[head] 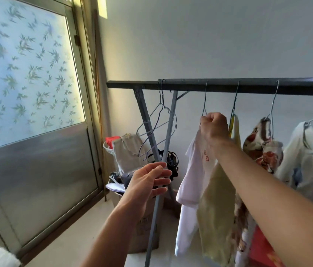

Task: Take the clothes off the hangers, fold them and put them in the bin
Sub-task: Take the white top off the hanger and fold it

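A dark rail (228, 84) runs across the room by a pale wall. Two bare hangers (159, 120) hang near its left end. Next comes a white shirt (196, 166) with red letters. The right hand (214, 127) is up high, curled tight round the top of that shirt, just under the hanger's hook. Behind it hang a yellow top (217, 209), a flowery cloth (263, 149) and a white top (305, 151). The left hand (150, 182) is lower, with spread fingers, in front of a grey rack leg (168, 135). A cardboard box (146, 228) sits on the floor. On the left is a door (26, 64) with leafy glass.
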